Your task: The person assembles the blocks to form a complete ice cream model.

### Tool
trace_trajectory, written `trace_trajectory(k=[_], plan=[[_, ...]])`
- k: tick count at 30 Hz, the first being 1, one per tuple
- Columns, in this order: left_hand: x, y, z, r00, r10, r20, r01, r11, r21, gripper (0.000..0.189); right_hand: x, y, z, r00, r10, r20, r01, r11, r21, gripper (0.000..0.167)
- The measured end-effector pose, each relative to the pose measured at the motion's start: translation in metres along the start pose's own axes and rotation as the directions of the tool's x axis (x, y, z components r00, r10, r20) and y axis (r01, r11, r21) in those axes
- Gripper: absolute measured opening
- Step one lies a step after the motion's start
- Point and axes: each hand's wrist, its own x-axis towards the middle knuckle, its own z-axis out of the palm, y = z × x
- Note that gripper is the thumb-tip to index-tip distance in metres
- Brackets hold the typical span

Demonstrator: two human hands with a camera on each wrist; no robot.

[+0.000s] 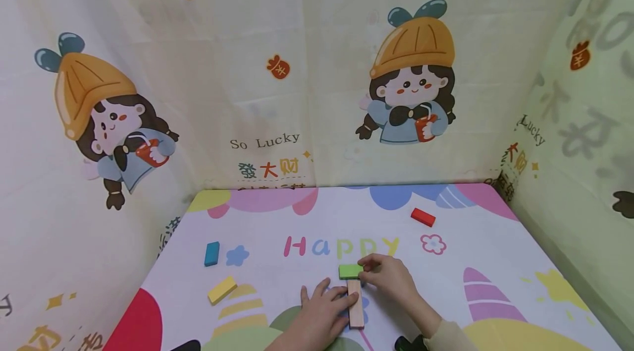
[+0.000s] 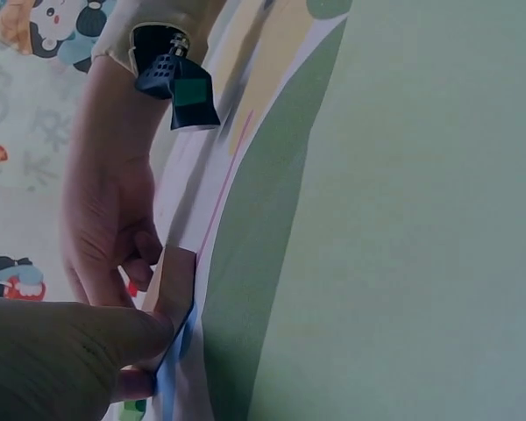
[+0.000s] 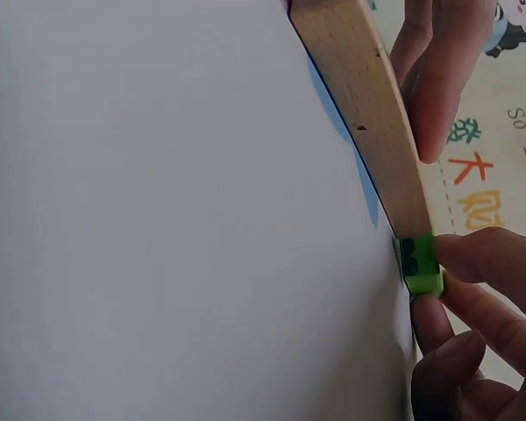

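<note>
A plain wooden block lies lengthwise toward the person, its far end close against a green block set crosswise. My left hand is on the left of the wooden block, fingers spread, one digit reaching onto its top. In the left wrist view, the left thumb overlaps the wooden block. With thumb and fingertips my right hand pinches the right end of the green block. Close up in the right wrist view, fingers surround the end of the green block beside the wooden block.
Toward the left lie a blue block and a yellow block. A red block sits at the far right. The printed tabletop ends at a cartoon-patterned cloth behind.
</note>
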Motion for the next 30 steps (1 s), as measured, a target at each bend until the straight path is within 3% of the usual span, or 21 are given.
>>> trace_trajectory(k=[15,23,30], plan=[[-0.001,0.001,-0.002,1.0,0.006,-0.02,-0.006,1.0,0.008,0.047,-0.009,-0.004,-0.007,0.999,-0.031,0.009,0.031,1.0,-0.005,0.02],[-0.002,0.001,-0.001,1.0,0.016,-0.02,-0.016,1.0,0.02,0.046,-0.007,0.001,-0.004,1.0,-0.017,0.004,0.017,1.0,-0.005,0.019],[-0.001,0.001,-0.001,1.0,0.024,-0.014,-0.024,1.0,0.0,0.044,-0.003,0.012,-0.017,0.999,0.023,-0.029,-0.024,0.999,-0.03,0.017]])
